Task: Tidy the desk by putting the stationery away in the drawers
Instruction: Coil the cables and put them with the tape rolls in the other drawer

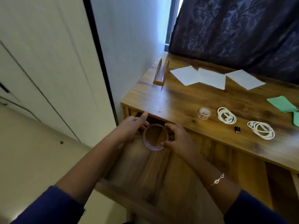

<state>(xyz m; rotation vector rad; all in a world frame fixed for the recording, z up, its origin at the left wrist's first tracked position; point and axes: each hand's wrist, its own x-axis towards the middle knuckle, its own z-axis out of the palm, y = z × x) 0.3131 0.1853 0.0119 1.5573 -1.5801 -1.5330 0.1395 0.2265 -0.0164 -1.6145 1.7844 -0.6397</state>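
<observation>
Placement underway: I am gripping the clear tape ring (153, 148) in left hand (133, 128) and right hand (179, 140), fingers curled round its rim, over the open drawer (142, 173); lowering and releasing probably come next.

green paper (282, 104) cut off rt, drawer (137, 172) blurred

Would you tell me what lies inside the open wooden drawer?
Only bare wood shows in the open wooden drawer. The left hand and right hand hold a clear plastic ring over it; they and the wooden desk top hide its back.
</observation>
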